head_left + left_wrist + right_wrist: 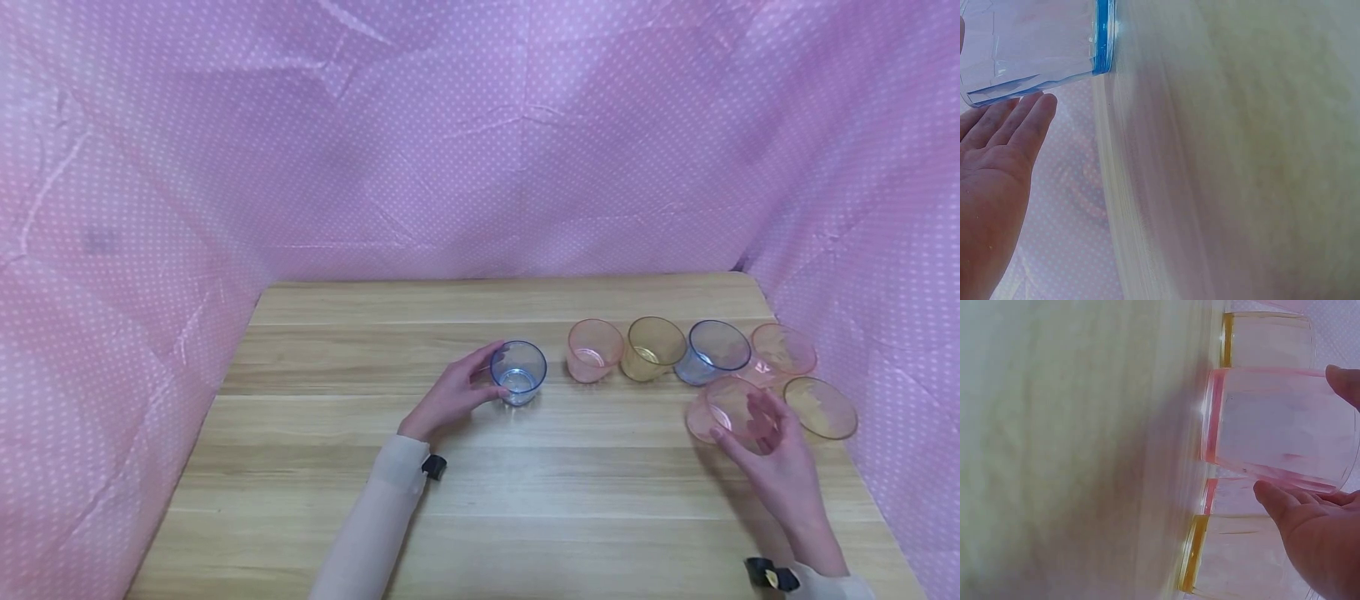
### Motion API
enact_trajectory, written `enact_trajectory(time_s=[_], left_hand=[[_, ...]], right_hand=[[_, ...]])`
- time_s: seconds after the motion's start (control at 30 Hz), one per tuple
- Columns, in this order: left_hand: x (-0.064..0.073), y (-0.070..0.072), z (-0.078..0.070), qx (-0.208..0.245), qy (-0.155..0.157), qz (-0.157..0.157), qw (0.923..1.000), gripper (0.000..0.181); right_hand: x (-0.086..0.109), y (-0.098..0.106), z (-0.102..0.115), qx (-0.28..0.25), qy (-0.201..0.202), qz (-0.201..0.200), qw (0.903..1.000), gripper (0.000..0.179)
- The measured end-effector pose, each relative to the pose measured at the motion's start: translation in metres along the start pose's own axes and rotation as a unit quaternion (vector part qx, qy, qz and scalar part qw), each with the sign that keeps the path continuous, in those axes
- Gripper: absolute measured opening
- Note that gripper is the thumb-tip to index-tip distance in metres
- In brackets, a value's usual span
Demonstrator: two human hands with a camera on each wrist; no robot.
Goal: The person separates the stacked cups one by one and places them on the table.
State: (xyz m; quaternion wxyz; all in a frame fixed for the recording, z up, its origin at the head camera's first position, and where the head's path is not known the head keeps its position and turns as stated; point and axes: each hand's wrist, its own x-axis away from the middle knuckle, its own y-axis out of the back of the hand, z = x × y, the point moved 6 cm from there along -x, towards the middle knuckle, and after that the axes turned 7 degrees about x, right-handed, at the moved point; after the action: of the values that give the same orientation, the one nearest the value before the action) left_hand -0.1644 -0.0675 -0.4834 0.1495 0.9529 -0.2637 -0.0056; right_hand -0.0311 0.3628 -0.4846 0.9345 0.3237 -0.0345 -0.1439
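A clear blue-tinted glass cup [517, 375] stands upright on the table left of the row. My left hand [457, 389] grips its left side, thumb in front and fingers behind; the left wrist view shows the fingers along the cup [1035, 50]. Over on the right, my right hand [787, 467] holds a pink glass cup [708, 417] between thumb and fingers. In the right wrist view, this pink cup [1279, 425] has its thick base right at the tabletop. Just right of that hand is an amber cup [820, 408].
Behind, a row runs across the wooden table [337, 350]: a pink cup [595, 350], an amber cup [655, 348], a blue cup [712, 350] and another pink cup [783, 348]. Pink dotted cloth [487, 167] hangs around the table's back and sides.
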Motion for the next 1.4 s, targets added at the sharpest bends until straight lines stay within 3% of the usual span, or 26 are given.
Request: enact_trajectory(time_s=[0.23,0.5,0.67,0.9,0.97,1.07,1.23,1.4], left_hand=[[0.0,0.0,0.0,0.001,-0.001,-0.001,1.0,0.081],[0.0,0.001,0.001,0.003,0.0,-0.001,1.0,0.08],[0.0,0.001,0.001,0.003,-0.002,-0.001,1.0,0.08],[0.0,0.0,0.001,0.003,-0.002,-0.003,1.0,0.08],[0.001,0.0,0.001,0.001,-0.002,-0.003,1.0,0.08],[0.001,0.0,0.001,0.001,-0.003,-0.006,1.0,0.079],[0.001,-0.001,0.001,-0.007,-0.012,-0.009,0.9999,0.081],[0.0,-0.002,0.001,-0.014,-0.018,-0.012,0.9997,0.082]], right_hand=[[0.0,0.0,0.002,0.0,0.01,-0.006,0.9999,0.086],[0.001,0.002,0.006,-0.009,0.014,-0.011,0.9998,0.099],[0.003,0.007,0.014,0.005,0.019,-0.041,0.999,0.096],[0.009,0.016,0.038,0.015,0.024,-0.116,0.9928,0.09],[0.011,0.016,0.047,0.012,0.044,-0.135,0.9898,0.089],[0.012,0.015,0.061,-0.015,0.112,-0.155,0.9815,0.086],[0.013,0.005,0.088,-0.092,0.235,-0.159,0.9545,0.078],[0.021,-0.007,0.125,-0.112,0.281,-0.146,0.942,0.068]])
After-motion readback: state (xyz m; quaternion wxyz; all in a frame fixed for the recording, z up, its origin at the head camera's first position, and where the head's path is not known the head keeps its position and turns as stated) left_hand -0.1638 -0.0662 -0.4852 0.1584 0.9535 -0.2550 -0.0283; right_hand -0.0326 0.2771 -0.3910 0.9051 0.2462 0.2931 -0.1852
